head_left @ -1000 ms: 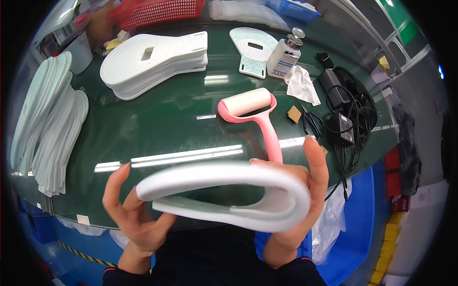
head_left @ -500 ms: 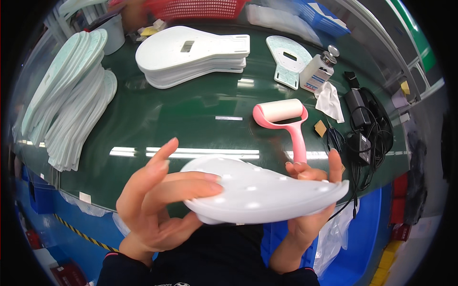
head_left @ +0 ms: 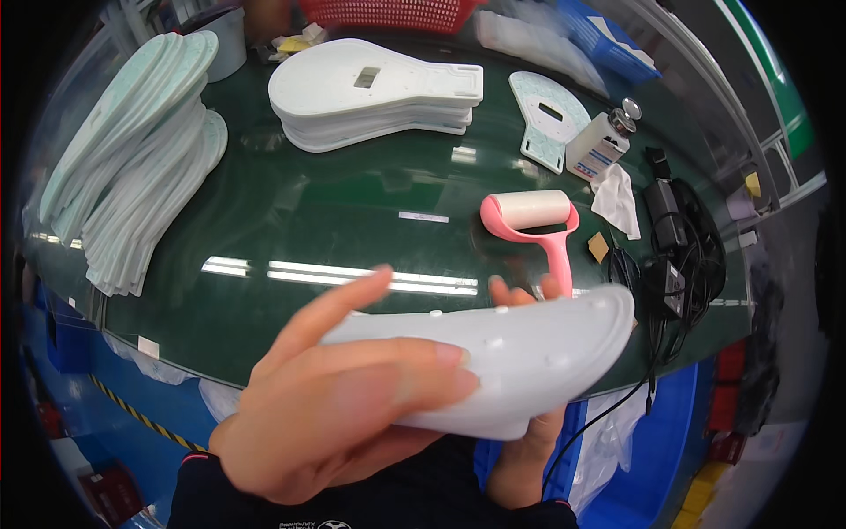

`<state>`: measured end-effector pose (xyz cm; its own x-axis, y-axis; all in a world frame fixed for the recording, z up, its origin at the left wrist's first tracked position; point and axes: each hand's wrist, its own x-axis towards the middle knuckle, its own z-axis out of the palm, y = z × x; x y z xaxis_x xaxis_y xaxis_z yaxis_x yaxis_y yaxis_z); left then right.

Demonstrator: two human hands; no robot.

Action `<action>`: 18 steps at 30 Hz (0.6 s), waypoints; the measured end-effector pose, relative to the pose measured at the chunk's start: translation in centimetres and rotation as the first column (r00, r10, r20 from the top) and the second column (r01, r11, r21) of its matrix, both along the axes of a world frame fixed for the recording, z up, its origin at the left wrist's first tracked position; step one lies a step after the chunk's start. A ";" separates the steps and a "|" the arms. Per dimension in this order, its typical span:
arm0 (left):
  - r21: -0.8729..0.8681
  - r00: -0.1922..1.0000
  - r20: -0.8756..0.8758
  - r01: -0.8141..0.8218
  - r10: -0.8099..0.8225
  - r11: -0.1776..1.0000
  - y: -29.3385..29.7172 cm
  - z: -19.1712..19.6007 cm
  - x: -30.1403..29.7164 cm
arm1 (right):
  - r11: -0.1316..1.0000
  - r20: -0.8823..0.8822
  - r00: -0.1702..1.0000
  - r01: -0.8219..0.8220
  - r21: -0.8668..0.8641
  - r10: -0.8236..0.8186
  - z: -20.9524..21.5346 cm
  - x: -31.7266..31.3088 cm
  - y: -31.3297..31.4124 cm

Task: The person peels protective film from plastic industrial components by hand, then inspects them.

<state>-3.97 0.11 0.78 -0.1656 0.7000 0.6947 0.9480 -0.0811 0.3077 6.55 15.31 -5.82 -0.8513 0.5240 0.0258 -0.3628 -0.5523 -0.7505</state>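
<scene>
A curved white plastic panel point(head_left: 538, 353) with small raised pegs is held up in front of my body, tilted over the table's near edge. My left hand point(head_left: 344, 406) grips its left part, fingers lying across the face and the index finger raised. My right hand point(head_left: 545, 430) holds it from behind and below; most of that hand is hidden, with only fingertips above the panel's upper edge and the palm side below showing. Just beyond the right fingertips lies a pink-handled lint roller point(head_left: 533, 212) with a white roll.
Stacked white paddle-shaped panels point(head_left: 374, 97) stand at the back; another leaning stack point(head_left: 145, 167) fills the left. One panel point(head_left: 551, 115) lies beside a white pump bottle point(head_left: 601, 145) and cloth point(head_left: 615, 201). Black cables and adapters point(head_left: 674, 229) crowd the right. A red basket point(head_left: 392, 13) sits behind.
The panel has turned, its right end now raised and its face toward me. My left hand has shifted right and farther over it; my right hand is more hidden behind it.
</scene>
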 end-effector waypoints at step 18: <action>0.303 0.596 0.802 -0.464 0.040 0.832 -0.8 -0.5 -9.2 | 0.609 -0.242 0.827 -0.543 -0.579 0.507 1.5 -2.2 2.1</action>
